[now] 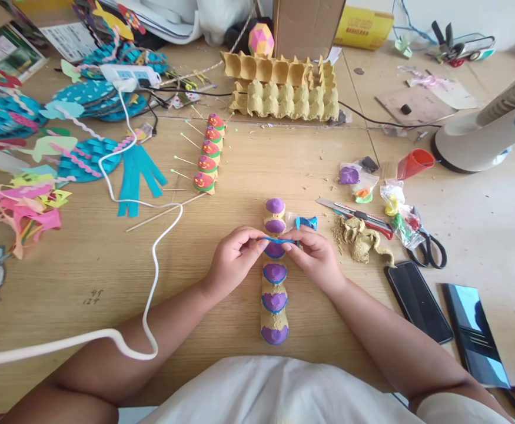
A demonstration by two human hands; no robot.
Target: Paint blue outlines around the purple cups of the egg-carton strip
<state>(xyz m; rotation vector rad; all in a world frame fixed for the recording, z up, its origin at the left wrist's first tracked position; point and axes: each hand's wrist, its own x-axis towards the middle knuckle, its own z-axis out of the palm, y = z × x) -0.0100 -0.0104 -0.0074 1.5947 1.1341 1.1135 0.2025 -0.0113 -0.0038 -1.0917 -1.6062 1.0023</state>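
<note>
Between my two hands runs a thin strip of blue clay [280, 240], pinched at its left end by my left hand [238, 253] and at its right end by my right hand [312, 254]. Right beneath it lies an egg-carton strip [279, 321] with purple clay on its bumps; blue edging shows along several of them. The two far bumps have purple clay with no blue visible. Just beyond my right hand is a lump of blue clay [308, 222] by a clear wrapper. My fingers partly hide the middle bump.
To the right are a utility knife [358, 217], carton scraps [363, 238], scissors [431, 250], bagged clay [398, 209], a red cup [416, 164] and a phone [418, 300]. A painted caterpillar [208, 156] and egg cartons [292, 100] stand farther back. A white cable [155, 265] crosses the left side.
</note>
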